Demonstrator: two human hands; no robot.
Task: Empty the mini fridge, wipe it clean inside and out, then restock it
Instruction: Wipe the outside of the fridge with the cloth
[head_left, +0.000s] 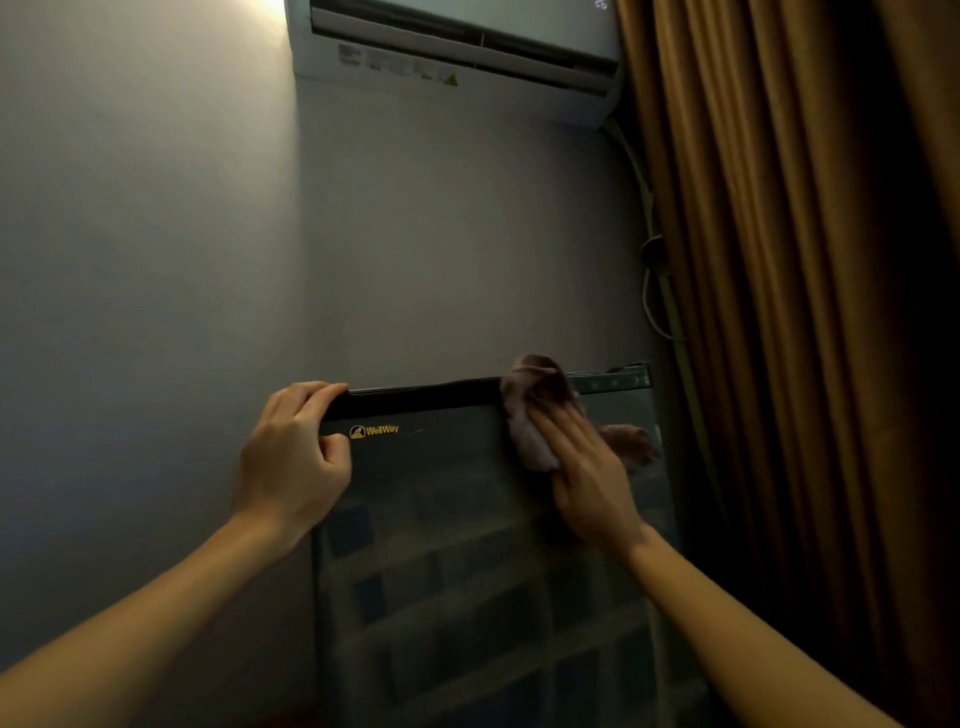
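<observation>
The mini fridge (447, 519) stands against the wall with its dark glossy door closed and a yellow logo at the door's top left. My left hand (296, 457) grips the top left corner of the door, fingers curled over its upper edge. My right hand (587, 467) presses a pinkish-brown cloth (535, 415) flat against the door's upper right part, fingers straight. The cloth bunches over the door's top edge. The glass reflects a faint grid pattern, and the inside of the fridge is hidden.
A white air conditioner (457, 52) hangs on the wall above. Brown curtains (805, 312) fall along the right side, close to the fridge. Cables (654, 280) run down the wall between them. A plain grey wall (156, 260) fills the left.
</observation>
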